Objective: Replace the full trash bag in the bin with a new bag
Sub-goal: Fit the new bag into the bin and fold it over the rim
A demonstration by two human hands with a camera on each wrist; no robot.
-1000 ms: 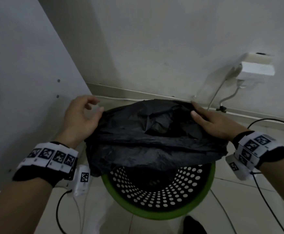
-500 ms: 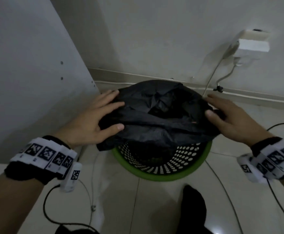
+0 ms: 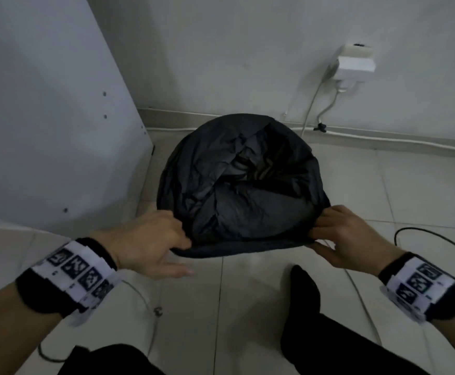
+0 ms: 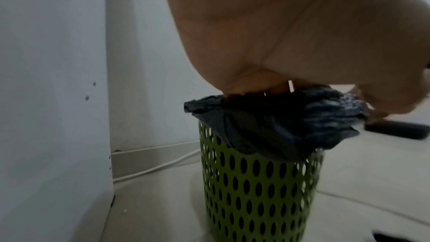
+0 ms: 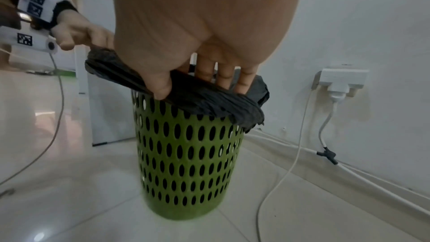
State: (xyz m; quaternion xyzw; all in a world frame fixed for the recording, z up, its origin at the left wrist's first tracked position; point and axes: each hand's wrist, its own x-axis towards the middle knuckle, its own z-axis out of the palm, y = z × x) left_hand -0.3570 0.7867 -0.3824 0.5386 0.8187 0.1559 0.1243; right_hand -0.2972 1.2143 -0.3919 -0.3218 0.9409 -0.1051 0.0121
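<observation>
A black trash bag (image 3: 242, 185) lies spread over the mouth of the green perforated bin (image 5: 188, 154), hiding the rim from above. Its edge folds down over the bin's outside (image 4: 256, 135). My left hand (image 3: 150, 239) grips the bag's near edge on the left, fingers tucked under the plastic. My right hand (image 3: 342, 234) pinches the near edge on the right, thumb outside and fingers inside (image 5: 197, 78). In the left wrist view the bin (image 4: 256, 190) stands below my palm. The bag's inside is crumpled and sunken.
A white cabinet panel (image 3: 45, 117) stands close on the bin's left. A wall socket with a charger (image 3: 354, 64) and white cables (image 5: 291, 163) are on the right wall. A black cable (image 3: 437, 239) lies on the tiled floor. My dark-socked foot (image 3: 302, 288) is near the bin.
Both hands moved from the far sides of the bin to its near edge and pulled the bag over the whole rim. The green rim, visible before, is now covered.
</observation>
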